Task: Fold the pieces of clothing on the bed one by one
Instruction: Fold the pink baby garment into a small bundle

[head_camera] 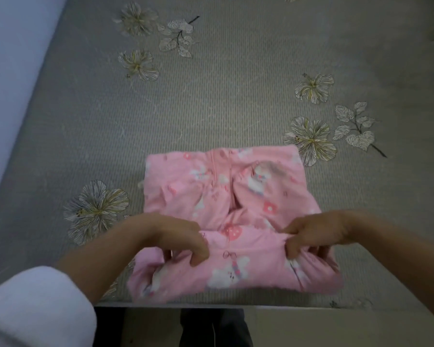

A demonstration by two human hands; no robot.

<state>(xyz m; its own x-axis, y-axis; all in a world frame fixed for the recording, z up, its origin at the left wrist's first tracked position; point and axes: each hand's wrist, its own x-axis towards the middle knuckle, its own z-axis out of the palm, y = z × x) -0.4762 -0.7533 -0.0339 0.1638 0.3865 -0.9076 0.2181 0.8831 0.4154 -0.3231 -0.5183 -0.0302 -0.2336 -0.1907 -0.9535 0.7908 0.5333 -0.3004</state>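
Head | left hand [183, 237]; right hand [316, 234] | gripping pink garment [236, 191] | on bed [211, 96]

One piece of clothing, a pink garment [226, 196], lies on the bed [211, 96] close against its near edge, about midway along that edge and well apart from the left side. The soft cloth is printed with white bunnies and small red and pink motifs, and a pink seam or zip runs down the middle of its far part. That far part lies flat as a rough rectangle, creased at the centre. The near part is doubled over into a thick band along the bed's near edge, pinched by the left hand [183, 236] and the right hand [313, 234]
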